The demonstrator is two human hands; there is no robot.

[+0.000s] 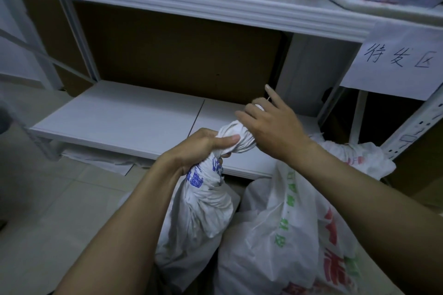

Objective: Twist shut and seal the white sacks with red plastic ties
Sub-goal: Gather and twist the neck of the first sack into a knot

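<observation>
The left hand (pixel 203 147) clamps the sack (pixel 206 206) at its neck to hold the twist, while just above that grip the right hand (pixel 271 127) curls round the top, likely winding it.

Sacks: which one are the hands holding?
The blue-printed sack, its twisted neck gripped by left hand and right hand; the green-and-red-printed sack beside is unheld.

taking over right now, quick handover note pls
Left grip holds the twisted neck of the blue-print sack.
Right grip wraps the neck's top end, index finger straight.
The sack stands before the low shelf; a green-and-red-print sack sits right of it, top hidden by the forearm.
Done: neck twisted.
Left: tie it. No red tie is in view. Then check the other sack.
</observation>
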